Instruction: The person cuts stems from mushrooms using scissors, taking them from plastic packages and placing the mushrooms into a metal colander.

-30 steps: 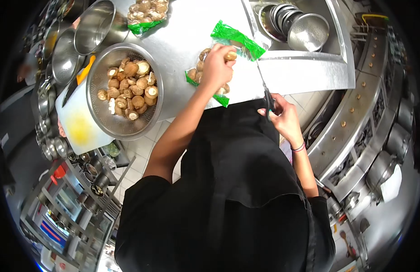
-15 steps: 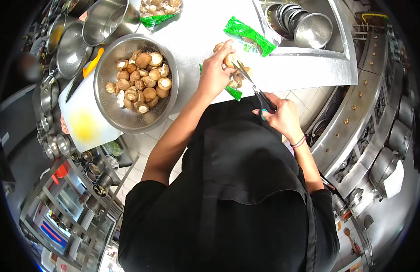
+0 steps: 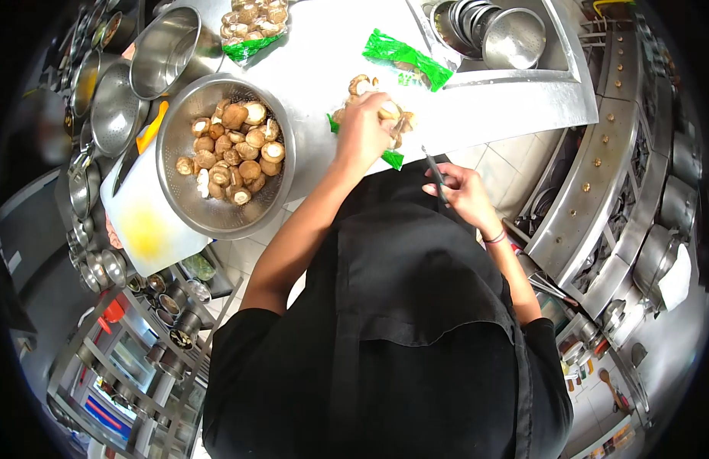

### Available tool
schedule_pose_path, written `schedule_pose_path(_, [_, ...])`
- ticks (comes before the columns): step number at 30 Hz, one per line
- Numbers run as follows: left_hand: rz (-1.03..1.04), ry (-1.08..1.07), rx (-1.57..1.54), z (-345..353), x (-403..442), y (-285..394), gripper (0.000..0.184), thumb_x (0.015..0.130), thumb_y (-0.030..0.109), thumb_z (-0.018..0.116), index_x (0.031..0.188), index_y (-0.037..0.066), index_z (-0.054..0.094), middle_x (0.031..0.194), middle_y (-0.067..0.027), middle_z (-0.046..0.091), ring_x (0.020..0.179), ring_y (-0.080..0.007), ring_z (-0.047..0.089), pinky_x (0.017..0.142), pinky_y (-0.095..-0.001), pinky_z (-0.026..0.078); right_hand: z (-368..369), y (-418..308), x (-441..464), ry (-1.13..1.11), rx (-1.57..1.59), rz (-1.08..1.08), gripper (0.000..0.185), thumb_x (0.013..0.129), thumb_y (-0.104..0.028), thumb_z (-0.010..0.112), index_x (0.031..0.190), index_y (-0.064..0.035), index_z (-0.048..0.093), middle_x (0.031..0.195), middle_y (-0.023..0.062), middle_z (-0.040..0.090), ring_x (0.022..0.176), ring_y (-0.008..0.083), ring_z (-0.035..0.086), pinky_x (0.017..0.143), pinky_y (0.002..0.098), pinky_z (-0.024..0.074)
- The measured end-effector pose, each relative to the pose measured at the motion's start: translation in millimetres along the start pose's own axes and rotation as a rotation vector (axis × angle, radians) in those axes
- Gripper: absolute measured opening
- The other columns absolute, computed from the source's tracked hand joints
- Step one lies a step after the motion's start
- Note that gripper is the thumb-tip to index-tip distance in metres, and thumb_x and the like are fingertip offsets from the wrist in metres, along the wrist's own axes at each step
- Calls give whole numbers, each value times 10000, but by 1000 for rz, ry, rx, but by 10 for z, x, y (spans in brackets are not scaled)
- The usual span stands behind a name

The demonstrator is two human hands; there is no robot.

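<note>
Scissors in right hand near counter edge.

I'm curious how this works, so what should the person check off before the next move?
1. Mushroom held in the left hand: ok.
2. Scissors held in the right hand: ok.
3. Scissors apart from the left hand: ok, there is a gap.
4. Scissor blades closed: cannot tell, the view is too coarse.
5. Room in the colander: ok, it seems there is space for more.
6. Knife away from both hands: ok, it lies beyond the colander.
</note>
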State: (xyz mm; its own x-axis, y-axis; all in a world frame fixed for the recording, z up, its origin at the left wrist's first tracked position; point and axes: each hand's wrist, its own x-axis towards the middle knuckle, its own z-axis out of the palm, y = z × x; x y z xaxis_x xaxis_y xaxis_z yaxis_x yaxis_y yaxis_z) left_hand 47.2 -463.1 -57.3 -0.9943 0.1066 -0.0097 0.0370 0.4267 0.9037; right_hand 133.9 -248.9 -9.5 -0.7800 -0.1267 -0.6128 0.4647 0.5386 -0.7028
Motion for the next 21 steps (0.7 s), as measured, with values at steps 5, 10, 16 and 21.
schedule_pose_path(5, [-56,437,359,-1191,-276,-73,357,673,-36,764,999,15,629,1149,-124,598,972,-305,616,858,-379,509,-350,101,-87,4,361,-28,289,857,-133,725,1112,-39,628,582,-65,537,529,11,461,488,189,330])
schedule_pose_path(10, [102,352,431,-1108,-218,309,297,708,-17,692,1000,33,667,1190,-126,621,1104,-293,595,924,-393,478,-717,84,209,-37,313,-133,284,883,-145,698,1142,-59,620,573,-75,546,515,-3,459,472,174,314])
schedule_pose_path(16, [14,-200,942,-63,657,327,176,717,14,634,885,24,684,1045,-104,653,967,-286,644,820,-400,526,-1139,-288,446,-103,220,-329,313,860,-118,713,1146,-39,614,560,-69,511,537,12,456,524,200,348])
schedule_pose_path(21, [-74,-249,1161,-22,797,186,155,723,160,672,824,45,695,989,-118,641,939,-266,645,763,-400,540,-1308,-166,541,-151,84,-440,341,817,-122,745,1117,-9,626,547,-60,469,540,24,376,518,222,316])
